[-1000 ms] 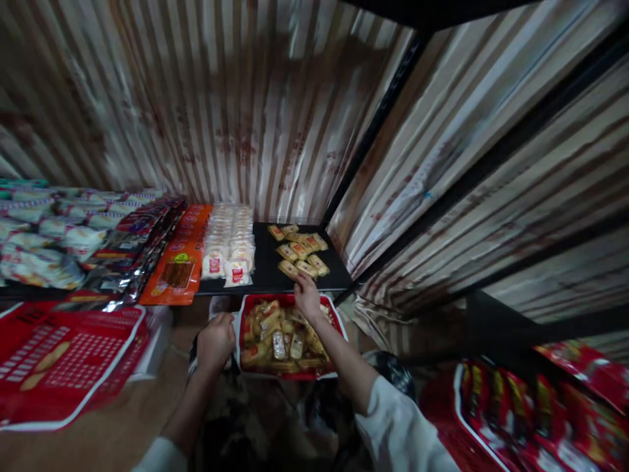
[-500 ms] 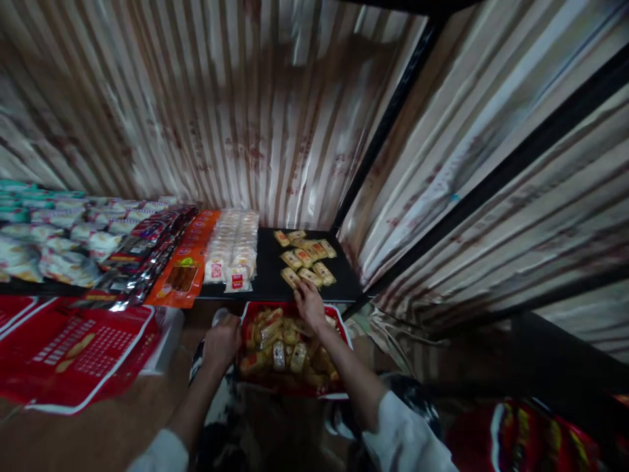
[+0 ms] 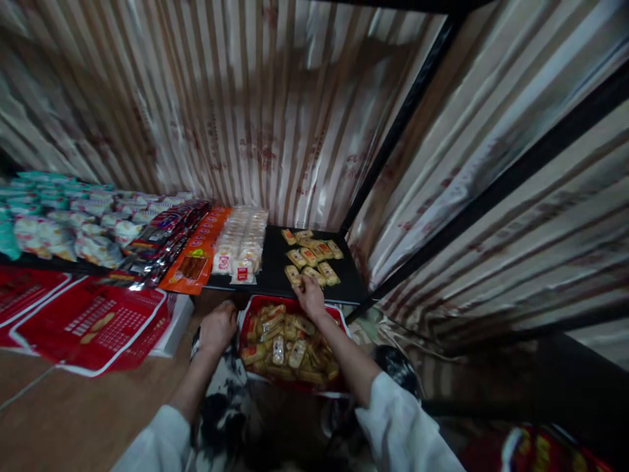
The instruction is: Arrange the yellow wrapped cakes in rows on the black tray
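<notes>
My right hand [image 3: 312, 298] reaches over the red basket [image 3: 251, 305] to the black shelf. Its fingertips are closed on a small yellow snack packet [image 3: 293, 275] lying at the front of a loose group of similar packets [image 3: 310, 254]. Many more yellow-wrapped packets [image 3: 278, 351] fill the basket, which stands between my knees against the shelf's front. My left hand [image 3: 219, 326] is curled beside the basket's left rim; its fingertips are hidden, so what it holds, if anything, does not show.
Left along the shelf [image 3: 275, 262] lie white packets [image 3: 240, 242], an orange pouch [image 3: 196, 255], dark shiny packs [image 3: 162, 236] and white and green bags [image 3: 93, 229]. A red printed bag [image 3: 118, 321] and a white box [image 3: 174, 324] are below. Black posts [image 3: 403, 124] and striped sheeting [image 3: 221, 98] enclose the shelf.
The view has shifted slightly, so the shelf goods appear a little further right. My right hand stays at the front packet; my left stays beside the basket rim.
</notes>
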The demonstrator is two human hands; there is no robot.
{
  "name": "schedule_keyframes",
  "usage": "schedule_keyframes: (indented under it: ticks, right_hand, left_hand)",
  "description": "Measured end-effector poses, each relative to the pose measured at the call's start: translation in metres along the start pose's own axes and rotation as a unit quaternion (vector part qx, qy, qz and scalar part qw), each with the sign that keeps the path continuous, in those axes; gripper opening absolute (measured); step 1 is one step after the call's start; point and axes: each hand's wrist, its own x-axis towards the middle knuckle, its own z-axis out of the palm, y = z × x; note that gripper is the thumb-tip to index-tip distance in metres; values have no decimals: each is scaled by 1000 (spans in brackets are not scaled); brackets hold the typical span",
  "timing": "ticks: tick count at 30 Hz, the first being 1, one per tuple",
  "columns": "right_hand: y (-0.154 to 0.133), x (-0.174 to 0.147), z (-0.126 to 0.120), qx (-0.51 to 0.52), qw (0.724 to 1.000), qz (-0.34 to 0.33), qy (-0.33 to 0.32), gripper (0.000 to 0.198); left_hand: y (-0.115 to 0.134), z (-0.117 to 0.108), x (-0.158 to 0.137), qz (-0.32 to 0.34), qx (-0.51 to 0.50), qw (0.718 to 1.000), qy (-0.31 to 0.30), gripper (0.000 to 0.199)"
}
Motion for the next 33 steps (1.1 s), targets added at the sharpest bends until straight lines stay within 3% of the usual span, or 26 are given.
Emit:
schedule_keyframes:
  ticks: [16,24,33]
  right_hand:
    - [14,5,3,23,999,-29,-11,22]
    - [20,4,6,53,997,-47,13,22]
    - [11,4,3,40,999,-4,2,20]
  left_hand:
    - [34,13,15,37,33,999,-17,28]
    - [28,5,21,8,11,999,-30,27]
    - [7,1,24,-15,-12,1000,-7,30]
